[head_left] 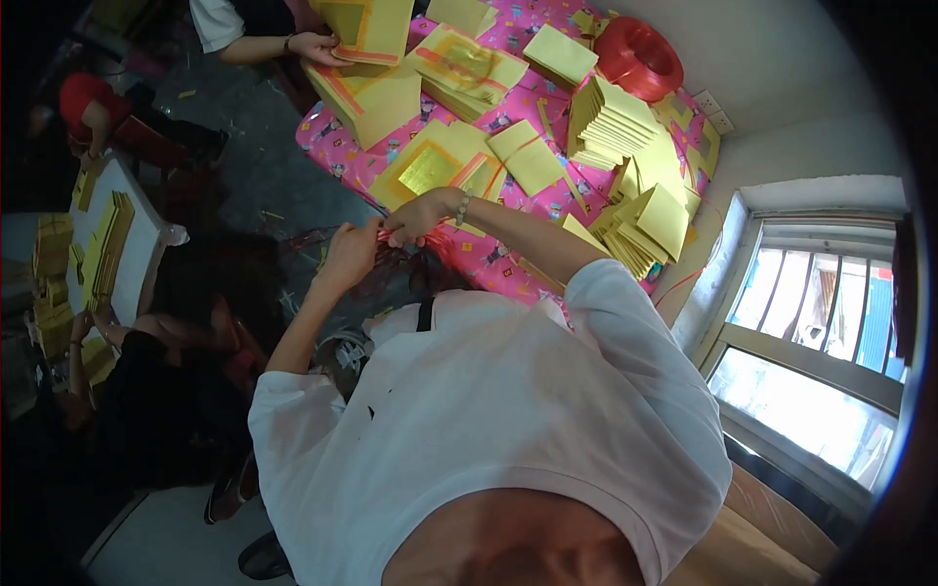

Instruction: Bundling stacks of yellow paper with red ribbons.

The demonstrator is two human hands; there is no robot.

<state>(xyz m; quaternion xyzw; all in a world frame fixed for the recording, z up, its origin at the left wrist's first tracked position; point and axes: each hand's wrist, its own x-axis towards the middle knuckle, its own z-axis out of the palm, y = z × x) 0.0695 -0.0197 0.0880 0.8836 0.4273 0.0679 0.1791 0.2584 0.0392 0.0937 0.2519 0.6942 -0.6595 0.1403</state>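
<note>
My left hand (352,252) and my right hand (420,215) meet close together at the near edge of the table. Both are closed on a bundle of red plastic twine (451,254), whose loose strands hang below my right hand. A beaded bracelet (462,207) circles my right wrist. Just beyond my hands lie yellow paper sheets with a gold foil square (426,168) and orange borders. A folded yellow paper packet (526,156) rests to the right of them.
The table has a pink patterned cover (337,137). Yellow paper stacks (611,122) and a red twine roll (638,59) stand at its far right. Across from me, another person's hand (315,47) holds yellow sheets. People sit around a white table (147,230) at left; a barred window (821,293) is at right.
</note>
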